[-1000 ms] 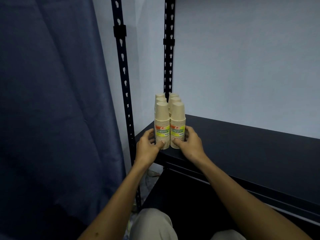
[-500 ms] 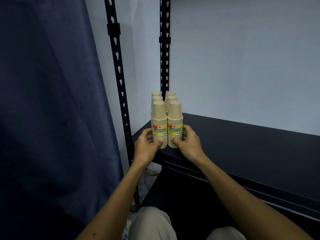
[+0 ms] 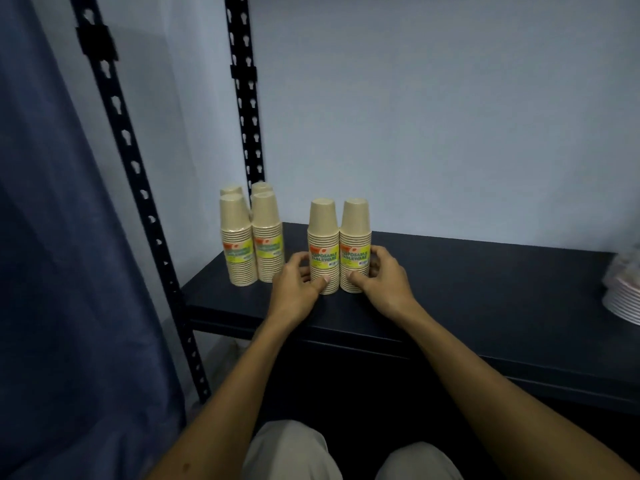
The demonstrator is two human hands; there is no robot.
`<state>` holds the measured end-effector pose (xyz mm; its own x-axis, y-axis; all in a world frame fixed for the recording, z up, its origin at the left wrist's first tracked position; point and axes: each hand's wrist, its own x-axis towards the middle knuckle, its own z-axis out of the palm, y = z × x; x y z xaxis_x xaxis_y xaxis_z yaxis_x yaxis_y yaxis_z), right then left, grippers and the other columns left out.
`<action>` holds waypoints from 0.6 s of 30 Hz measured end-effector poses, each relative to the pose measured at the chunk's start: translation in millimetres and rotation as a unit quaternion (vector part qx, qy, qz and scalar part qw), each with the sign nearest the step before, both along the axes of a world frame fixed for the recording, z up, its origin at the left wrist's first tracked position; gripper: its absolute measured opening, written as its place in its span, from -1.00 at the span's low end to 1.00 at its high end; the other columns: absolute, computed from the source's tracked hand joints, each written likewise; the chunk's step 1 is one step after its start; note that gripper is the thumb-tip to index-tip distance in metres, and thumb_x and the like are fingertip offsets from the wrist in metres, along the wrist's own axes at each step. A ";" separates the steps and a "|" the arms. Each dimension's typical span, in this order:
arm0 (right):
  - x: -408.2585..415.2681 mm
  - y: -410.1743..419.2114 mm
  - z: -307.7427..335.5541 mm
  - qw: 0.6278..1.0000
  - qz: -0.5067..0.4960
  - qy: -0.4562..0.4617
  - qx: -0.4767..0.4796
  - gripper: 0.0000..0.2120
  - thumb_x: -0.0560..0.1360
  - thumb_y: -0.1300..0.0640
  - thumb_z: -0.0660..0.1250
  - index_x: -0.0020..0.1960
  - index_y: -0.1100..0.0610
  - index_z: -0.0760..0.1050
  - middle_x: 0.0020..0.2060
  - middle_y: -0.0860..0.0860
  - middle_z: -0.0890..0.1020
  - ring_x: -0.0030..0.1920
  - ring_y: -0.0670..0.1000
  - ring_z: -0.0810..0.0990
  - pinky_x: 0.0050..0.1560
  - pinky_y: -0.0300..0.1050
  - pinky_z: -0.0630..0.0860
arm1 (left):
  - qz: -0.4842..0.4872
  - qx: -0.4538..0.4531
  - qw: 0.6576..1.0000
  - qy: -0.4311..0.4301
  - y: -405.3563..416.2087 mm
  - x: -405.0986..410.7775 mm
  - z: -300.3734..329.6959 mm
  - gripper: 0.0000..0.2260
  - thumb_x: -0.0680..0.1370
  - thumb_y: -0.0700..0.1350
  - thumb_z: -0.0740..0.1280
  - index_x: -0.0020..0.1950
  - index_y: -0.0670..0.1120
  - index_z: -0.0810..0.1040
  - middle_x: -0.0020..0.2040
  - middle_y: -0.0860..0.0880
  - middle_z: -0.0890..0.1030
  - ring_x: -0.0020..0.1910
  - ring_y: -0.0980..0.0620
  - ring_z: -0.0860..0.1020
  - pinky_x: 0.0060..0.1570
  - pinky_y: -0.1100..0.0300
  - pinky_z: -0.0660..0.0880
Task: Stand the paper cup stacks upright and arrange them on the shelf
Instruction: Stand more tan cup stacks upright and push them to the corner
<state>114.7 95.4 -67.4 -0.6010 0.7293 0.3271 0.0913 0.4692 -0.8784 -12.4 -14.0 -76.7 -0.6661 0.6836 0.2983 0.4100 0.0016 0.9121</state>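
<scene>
**Still gripped: two cup stacks at risk of tipping or splaying**

Clearly upright now: two paper cup stacks (image 3: 338, 245) side by side and touching, near the front of the dark shelf (image 3: 485, 289). Left hand (image 3: 294, 289) curled around the base of the left stack, thumb pressed on its front; right hand (image 3: 381, 282) curled likewise around the right stack, fingers wrapped behind. Four more stacks (image 3: 251, 237) standing in a tight block at the shelf's left end beside the slotted post (image 3: 246, 98), apart from the held pair.

Likely trouble: tall, narrow and light, so gripping low and sliding fast could rock the tops and topple one. Uneven push from either side could split the pair or skew it. Shoved too hard leftward, could knock the standing block over. Close to the front edge too, so a backward pull could drop a stack off. Plates (image 3: 623, 299) at far right well apart, no concern.
</scene>
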 end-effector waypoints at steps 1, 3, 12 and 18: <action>9.1 8.3 0.1 1.000 -0.011 -0.001 0.001 -0.49 0.44 0.22 0.46 0.34 0.12 0.38 0.05 -0.15 0.54 0.05 -0.17 0.54 0.07 -0.27 0.47 | -0.013 -0.004 1.000 0.005 11.4 4.8 -0.4 -0.53 0.45 -0.22 0.47 0.32 -0.11 0.43 0.16 -0.09 0.62 0.08 0.06 0.60 0.09 0.21 0.54; 25.0 24.3 -0.4 0.999 -0.035 -0.004 0.005 -0.49 0.44 0.21 0.46 0.34 0.11 0.38 0.06 -0.15 0.55 0.04 -0.18 0.55 0.09 -0.25 0.50 | -0.036 -0.012 0.999 0.015 32.9 14.0 -0.7 -0.51 0.45 -0.20 0.47 0.35 -0.10 0.42 0.19 -0.10 0.62 0.09 0.07 0.60 0.08 0.23 0.52; 52.2 80.5 -3.0 0.995 -0.104 -0.007 0.004 -0.49 0.44 0.18 0.47 0.33 0.11 0.38 0.17 -0.01 0.60 0.07 -0.12 0.56 0.09 -0.20 0.50 | -0.098 -0.026 0.995 0.028 106.0 28.4 2.6 -0.50 0.47 -0.21 0.45 0.38 -0.10 0.39 0.22 -0.12 0.60 0.06 0.12 0.56 0.04 0.28 0.47; 40.1 100.2 -2.8 0.994 -0.106 -0.006 0.007 -0.51 0.45 0.17 0.46 0.33 0.09 0.39 0.18 0.00 0.60 0.06 -0.12 0.56 0.08 -0.22 0.49 | -0.097 -0.029 0.994 0.049 127.4 16.9 2.1 -0.50 0.49 -0.20 0.43 0.41 -0.09 0.38 0.25 -0.11 0.58 0.11 0.11 0.55 0.07 0.28 0.46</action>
